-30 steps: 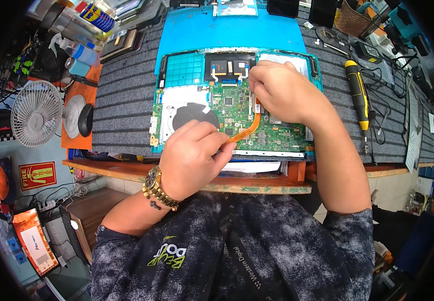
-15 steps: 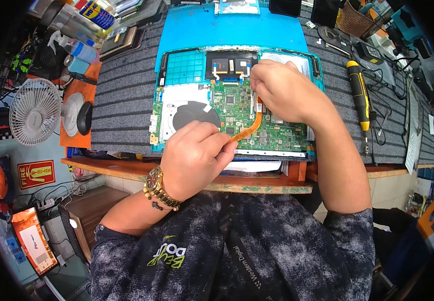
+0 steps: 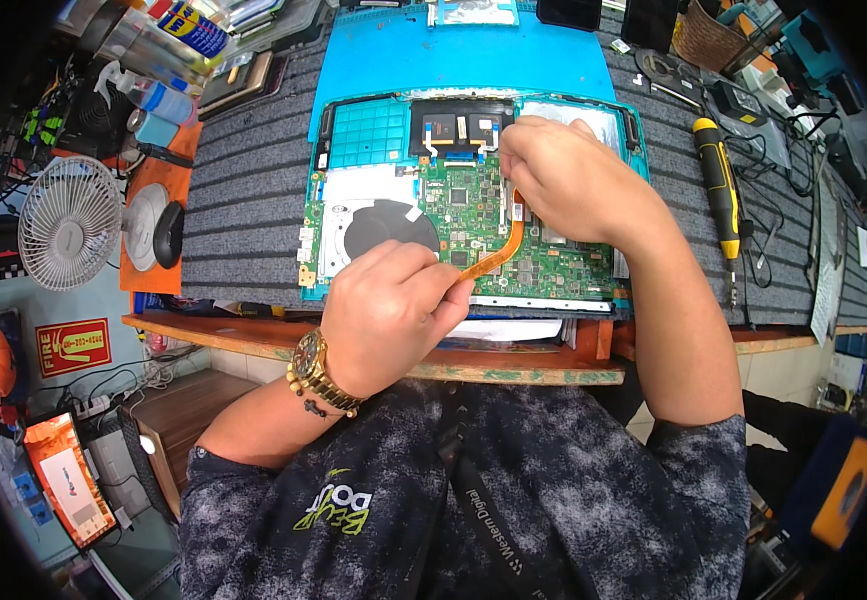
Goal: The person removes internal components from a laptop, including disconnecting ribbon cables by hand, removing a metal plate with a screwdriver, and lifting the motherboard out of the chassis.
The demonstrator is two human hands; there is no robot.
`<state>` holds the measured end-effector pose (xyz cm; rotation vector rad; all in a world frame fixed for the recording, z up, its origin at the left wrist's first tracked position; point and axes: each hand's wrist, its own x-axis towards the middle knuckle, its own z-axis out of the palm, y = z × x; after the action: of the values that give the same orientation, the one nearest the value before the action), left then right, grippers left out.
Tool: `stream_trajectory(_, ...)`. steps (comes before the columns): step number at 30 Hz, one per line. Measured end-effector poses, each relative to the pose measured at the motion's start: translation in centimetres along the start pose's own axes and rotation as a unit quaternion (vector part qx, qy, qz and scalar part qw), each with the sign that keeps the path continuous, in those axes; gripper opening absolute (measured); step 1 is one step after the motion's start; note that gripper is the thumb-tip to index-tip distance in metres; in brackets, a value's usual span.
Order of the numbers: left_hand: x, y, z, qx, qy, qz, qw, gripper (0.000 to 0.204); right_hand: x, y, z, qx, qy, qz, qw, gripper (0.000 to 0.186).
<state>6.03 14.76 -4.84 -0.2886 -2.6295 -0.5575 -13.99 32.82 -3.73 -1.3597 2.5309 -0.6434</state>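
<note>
An opened laptop base (image 3: 371, 132) with a teal shell lies before me, its green motherboard (image 3: 460, 208) exposed. Across the board curves a copper heat pipe (image 3: 503, 255). My left hand (image 3: 385, 318), with a gold watch at the wrist, is closed in a pinch on the pipe's near left end. At its far end, my right hand (image 3: 578, 185) is closed with curled fingers; its fingertips are partly hidden behind the hand. Next to my left hand sits the dark round cooling fan (image 3: 378, 226), partly covered by that hand.
The laptop rests partly on a blue mat (image 3: 463, 68) over grey ribbed cloth. To the right lies a yellow and black screwdriver (image 3: 717, 190) beside cables. A small white desk fan (image 3: 69, 222) and bottles (image 3: 165, 103) stand left. The wooden table edge (image 3: 513, 372) runs near my body.
Both hands and the heat pipe stay practically where they were. At the lower right edge, a dark blue and orange object has shifted downward.
</note>
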Motion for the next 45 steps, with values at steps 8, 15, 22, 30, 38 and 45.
stream_trajectory(8, -0.1, 0.0, 0.1, 0.004, -0.001, 0.000, 1.000, 0.018, 0.1, -0.1, -0.1, -0.001, -0.009, 0.007, 1.000, 0.029)
stream_trajectory(15, -0.1, -0.1, 0.0, 0.007, -0.005, 0.004, 1.000, 0.018, 0.0, -0.1, -0.1, -0.003, -0.003, 0.003, 1.000, 0.029)
stream_trajectory(22, 0.0, 0.0, 0.0, 0.012, -0.007, 0.008, 1.000, 0.017, 0.1, 0.1, 0.0, -0.005, -0.009, 0.005, 1.000, 0.028)
stream_trajectory(30, 0.1, 0.0, 0.0, 0.014, -0.011, 0.020, 1.000, 0.021, 0.1, 0.0, -0.3, -0.001, -0.018, 0.006, 1.000, 0.030)
stream_trajectory(38, 0.8, -0.4, 0.1, -0.010, -0.045, 0.027, 0.999, 0.026, 0.1, 0.0, -0.2, 0.003, -0.022, 0.009, 1.000, 0.029)
stream_trajectory(45, 1.1, -0.8, -0.1, -0.030, -0.073, 0.026, 0.997, 0.026, 0.1, 0.2, -0.1, 0.007, -0.014, 0.008, 1.000, 0.027)
